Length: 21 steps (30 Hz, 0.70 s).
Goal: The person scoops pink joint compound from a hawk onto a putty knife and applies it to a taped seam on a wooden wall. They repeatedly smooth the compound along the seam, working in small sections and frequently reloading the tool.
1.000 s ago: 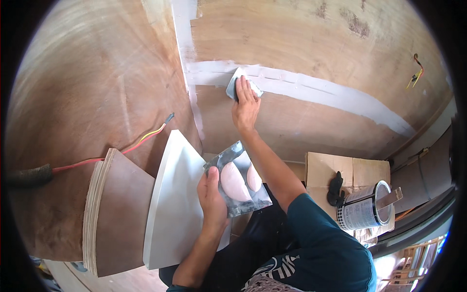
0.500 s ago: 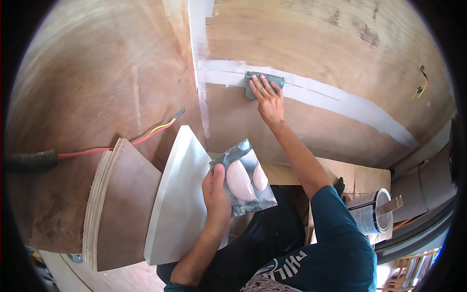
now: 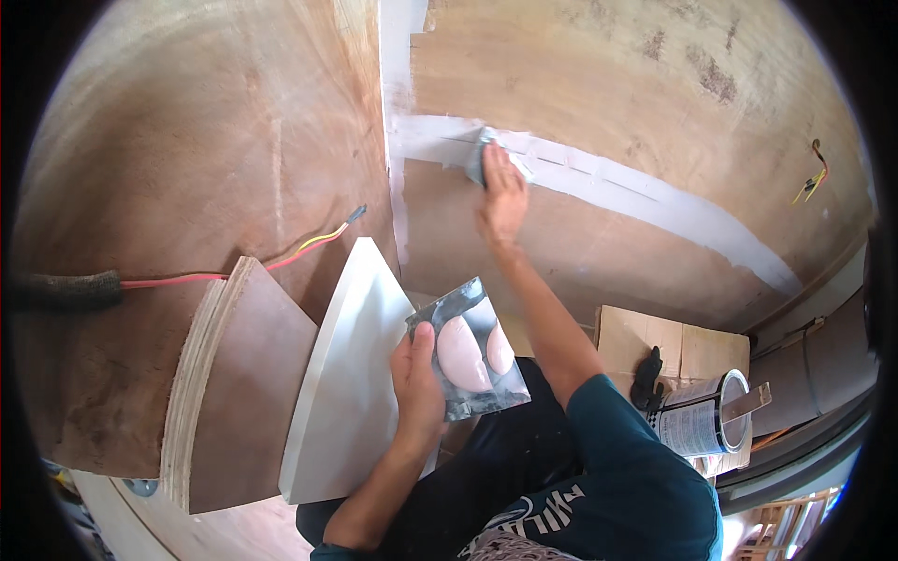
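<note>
Our right hand [image 3: 502, 192] presses a thin putty blade [image 3: 479, 154] flat against the far wall's white seam [image 3: 617, 187]. Our left hand [image 3: 418, 379] grips the near metal plate [image 3: 468, 351] by its edge — stiff and light, we judge, though its filler blobs look slippery.

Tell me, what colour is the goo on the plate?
The goo on the plate is pale pink, clearest in the head view.

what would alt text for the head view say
The right hand presses a putty knife against a white filler strip on a plywood wall, while the left hand holds a metal plate with pale putty. An open can sits nearby.
</note>
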Tool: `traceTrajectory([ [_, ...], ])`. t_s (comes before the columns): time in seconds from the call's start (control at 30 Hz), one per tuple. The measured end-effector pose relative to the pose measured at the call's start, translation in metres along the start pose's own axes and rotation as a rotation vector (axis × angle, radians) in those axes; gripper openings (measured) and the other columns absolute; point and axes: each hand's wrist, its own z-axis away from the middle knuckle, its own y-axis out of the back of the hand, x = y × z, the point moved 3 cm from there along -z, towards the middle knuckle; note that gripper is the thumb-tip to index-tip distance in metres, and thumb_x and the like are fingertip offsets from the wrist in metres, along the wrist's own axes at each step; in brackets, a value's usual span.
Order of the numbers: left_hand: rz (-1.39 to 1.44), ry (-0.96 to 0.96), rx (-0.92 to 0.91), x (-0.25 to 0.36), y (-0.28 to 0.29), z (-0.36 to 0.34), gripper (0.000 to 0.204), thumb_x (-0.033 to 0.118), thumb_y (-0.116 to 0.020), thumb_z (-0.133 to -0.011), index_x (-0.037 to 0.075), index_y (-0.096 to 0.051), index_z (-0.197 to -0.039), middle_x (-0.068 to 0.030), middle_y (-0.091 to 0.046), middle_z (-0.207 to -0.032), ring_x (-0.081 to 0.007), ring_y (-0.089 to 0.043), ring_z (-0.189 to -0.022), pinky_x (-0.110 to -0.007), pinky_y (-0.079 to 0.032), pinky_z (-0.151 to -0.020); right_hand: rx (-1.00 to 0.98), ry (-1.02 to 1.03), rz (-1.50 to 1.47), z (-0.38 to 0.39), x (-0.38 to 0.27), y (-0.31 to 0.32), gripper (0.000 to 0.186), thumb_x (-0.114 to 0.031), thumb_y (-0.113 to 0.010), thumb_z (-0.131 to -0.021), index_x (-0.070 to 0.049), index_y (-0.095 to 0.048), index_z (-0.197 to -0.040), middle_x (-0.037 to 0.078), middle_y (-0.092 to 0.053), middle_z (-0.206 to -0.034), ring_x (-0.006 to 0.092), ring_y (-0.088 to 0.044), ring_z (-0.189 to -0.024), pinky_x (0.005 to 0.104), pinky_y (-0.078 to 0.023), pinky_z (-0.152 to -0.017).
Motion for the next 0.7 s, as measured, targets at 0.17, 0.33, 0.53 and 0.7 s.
traceTrajectory([
  [0.17,0.02,-0.021,-0.014,0.003,-0.016,0.003,0.036,0.03,-0.043,-0.105,-0.002,-0.06,-0.111,-0.0056,-0.064,-0.101,-0.0112,-0.06,-0.089,-0.026,-0.048,-0.081,-0.07,0.032,0.04,0.005,-0.015,-0.013,0.064,0.007,-0.052,-0.078,-0.011,-0.051,-0.139,0.007,-0.051,-0.144,0.0242,-0.047,-0.134,0.0424,-0.037,-0.104],
  [0.33,0.007,-0.075,0.019,0.011,-0.008,0.004,0.035,0.031,-0.046,-0.103,0.0,-0.06,-0.11,-0.0068,-0.065,-0.1,-0.0132,-0.063,-0.089,-0.028,-0.051,-0.08,-0.231,0.149,0.011,0.023,0.004,0.031,0.062,0.005,-0.053,-0.078,-0.014,-0.054,-0.137,0.005,-0.053,-0.142,0.0226,-0.05,-0.131,0.0434,-0.04,-0.102],
  [0.53,0.048,-0.053,-0.004,0.008,-0.004,0.003,0.034,0.031,-0.047,-0.103,0.0,-0.059,-0.109,-0.0068,-0.064,-0.099,-0.0142,-0.063,-0.089,-0.029,-0.051,-0.079,-0.171,0.275,0.309,0.034,0.115,0.125,0.062,0.006,-0.054,-0.077,-0.015,-0.055,-0.136,0.002,-0.053,-0.142,0.0207,-0.052,-0.129,0.0395,-0.041,-0.103],
  [0.7,0.009,-0.009,0.011,-0.002,-0.004,-0.002,0.035,0.031,-0.044,-0.105,-0.001,-0.059,-0.109,-0.0059,-0.064,-0.1,-0.0117,-0.061,-0.089,-0.027,-0.049,-0.08,-0.129,0.378,0.471,0.001,0.144,0.14,0.062,0.007,-0.054,-0.078,-0.016,-0.056,-0.135,-0.001,-0.053,-0.143,0.0186,-0.052,-0.13,0.0367,-0.039,-0.105],
])
